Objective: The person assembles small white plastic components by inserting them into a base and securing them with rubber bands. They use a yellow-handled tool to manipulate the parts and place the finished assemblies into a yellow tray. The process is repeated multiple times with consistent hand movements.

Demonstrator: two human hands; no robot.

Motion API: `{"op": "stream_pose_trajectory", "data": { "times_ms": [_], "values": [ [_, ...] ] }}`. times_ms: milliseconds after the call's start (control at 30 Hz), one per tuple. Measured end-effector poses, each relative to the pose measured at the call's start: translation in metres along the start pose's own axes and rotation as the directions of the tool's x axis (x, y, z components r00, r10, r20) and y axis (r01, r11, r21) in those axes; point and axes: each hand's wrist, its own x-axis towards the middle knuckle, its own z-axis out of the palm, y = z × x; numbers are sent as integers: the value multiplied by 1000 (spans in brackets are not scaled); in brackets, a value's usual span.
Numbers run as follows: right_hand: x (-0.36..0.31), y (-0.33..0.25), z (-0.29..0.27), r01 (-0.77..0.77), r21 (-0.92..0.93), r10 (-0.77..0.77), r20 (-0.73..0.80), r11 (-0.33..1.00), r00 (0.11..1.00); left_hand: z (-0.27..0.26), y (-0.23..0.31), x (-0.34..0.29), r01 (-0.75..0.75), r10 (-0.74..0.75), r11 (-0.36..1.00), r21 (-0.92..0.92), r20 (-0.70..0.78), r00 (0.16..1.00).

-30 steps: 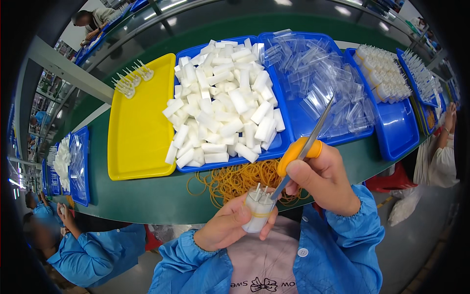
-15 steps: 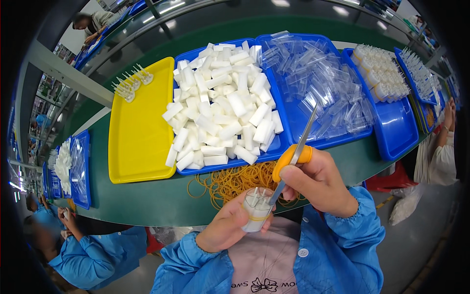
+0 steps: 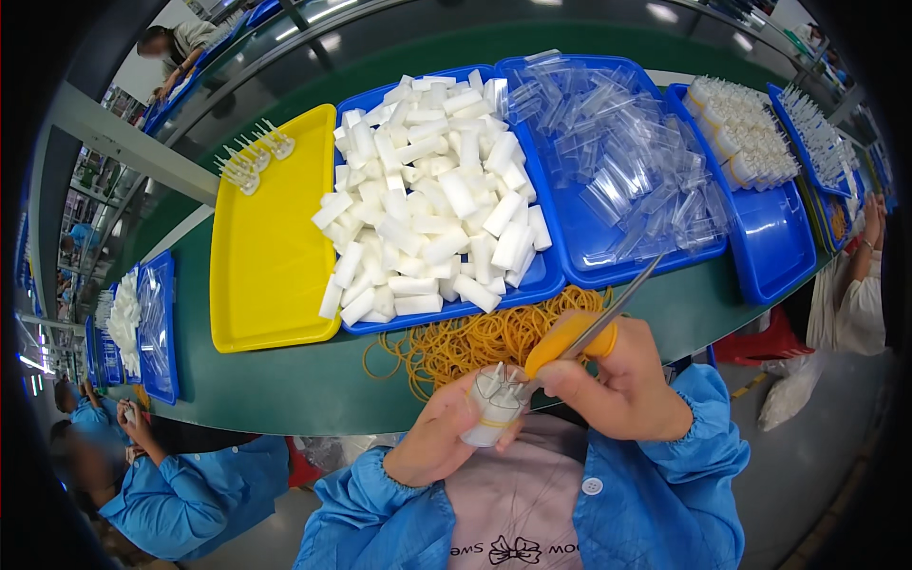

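Observation:
Low in the middle, my left hand (image 3: 439,427) is closed around a small clear plastic cylinder (image 3: 498,415) with white prongs and white filling inside and a yellow rubber band about it. My right hand (image 3: 608,385) grips a long, tapered metal tool (image 3: 617,306) that looks like tweezers. Orange material (image 3: 570,344) wraps a finger or the tool there; I cannot tell which. The tool's far end points up and right, while its near end is hidden by the fingers at the cylinder's rim. Loose yellow rubber bands (image 3: 465,347) lie just beyond both hands.
A yellow tray (image 3: 271,275) holds white pronged pieces. Blue trays bear white foam blocks (image 3: 427,204), clear plastic sleeves (image 3: 608,142) and banded white bundles (image 3: 746,128). The green table (image 3: 195,361) edge curves before me. A co-worker in a blue sleeve (image 3: 190,494) sits at left.
My right hand has lowered slightly, and the metal tool has tilted further to the right. Its near end, visible earlier at the cylinder, is now covered. The left hand still holds the cylinder.

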Motion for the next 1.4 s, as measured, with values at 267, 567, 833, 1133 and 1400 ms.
{"op": "stream_pose_trajectory", "data": {
  "times_ms": [267, 567, 833, 1133, 1400],
  "values": [
    [2, 3, 0, -21, 221, 26, -21, 975, 999, 2, 4, 4, 63, -63, 998, 6, 25, 998],
    [7, 11, 0, 145, 149, -158, 82, 978, 984, -2, 6, 4, 146, -140, 986, -82, 83, 987],
    [12, 19, -11, 121, 189, -170, 268, 974, 948, -4, 0, 6, 268, -251, 951, -154, 119, 961],
    [2, 10, -8, -95, 467, 140, -63, 879, 988, -1, 4, 17, 288, -253, 945, -156, 210, 944],
    [-2, 14, -13, 56, 144, -57, 4, 988, 998, -5, -6, 17, 281, -253, 926, -253, 139, 958]
  ]
}}
